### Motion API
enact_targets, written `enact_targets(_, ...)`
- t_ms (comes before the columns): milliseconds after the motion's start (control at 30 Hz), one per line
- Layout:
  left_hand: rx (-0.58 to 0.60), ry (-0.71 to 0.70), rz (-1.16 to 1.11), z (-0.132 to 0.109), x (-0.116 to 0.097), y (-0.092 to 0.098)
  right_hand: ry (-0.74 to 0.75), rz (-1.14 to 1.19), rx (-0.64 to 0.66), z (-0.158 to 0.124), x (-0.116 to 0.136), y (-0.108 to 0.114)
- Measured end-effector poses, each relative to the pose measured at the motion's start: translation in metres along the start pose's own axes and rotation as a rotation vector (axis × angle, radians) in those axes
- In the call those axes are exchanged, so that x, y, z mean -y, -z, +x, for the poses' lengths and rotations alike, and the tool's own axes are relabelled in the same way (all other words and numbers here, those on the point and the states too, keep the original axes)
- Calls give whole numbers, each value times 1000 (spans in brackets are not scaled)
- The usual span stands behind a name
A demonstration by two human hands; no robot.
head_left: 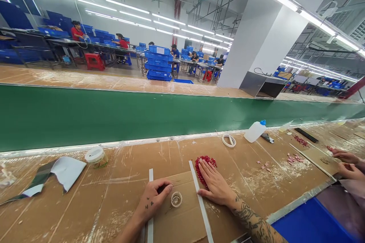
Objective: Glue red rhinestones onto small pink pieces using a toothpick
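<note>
My right hand (pixel 212 182) lies palm down with fingers stretched out over a heap of small red pieces (pixel 210 159), touching them. My left hand (pixel 155 199) is closed at the left side of a cardboard sheet (pixel 179 226), with thumb and forefinger pinched together. Whatever may be between those fingertips is too small or hidden to make out. Just right of the left hand, a small clear round cup (pixel 176 199) stands on the sheet. A white strip (pixel 203 207) runs along the sheet's right edge, and another white strip (pixel 151 224) along its left.
Behind the bench runs a green conveyor belt (pixel 114 115). Tape roll (pixel 229 141), blue-capped bottle (pixel 254 132), lidded tub (pixel 95 155) and cut sheet material (pixel 68 171) lie about. A co-worker's hands (pixel 349 163) are at right, above a blue bin (pixel 313 222).
</note>
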State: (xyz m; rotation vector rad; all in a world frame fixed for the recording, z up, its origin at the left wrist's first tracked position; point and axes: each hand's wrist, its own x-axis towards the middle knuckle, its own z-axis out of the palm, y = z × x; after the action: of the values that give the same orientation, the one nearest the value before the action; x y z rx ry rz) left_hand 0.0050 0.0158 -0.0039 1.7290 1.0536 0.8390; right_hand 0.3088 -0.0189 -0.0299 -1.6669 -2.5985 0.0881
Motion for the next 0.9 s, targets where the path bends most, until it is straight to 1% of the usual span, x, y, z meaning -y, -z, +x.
enact_targets(233, -2, -9, 3, 1, 1, 0, 8, -24, -62, -12, -3, -4)
enact_targets(400, -4, -16, 9, 1, 2, 0, -27, -14, -50, -18, -4, -6)
enact_targets(600, -11, -28, 25, 1, 6, -1, -47, -28, -63, -17, -9, -6)
enact_targets(733, 14, -34, 23, 0, 10, 0, -70, -35, -70, -15, -14, -5)
enact_targets(900, 10, -23, 17, 0, 5, 0, -87, -32, -54, -11, -13, -6)
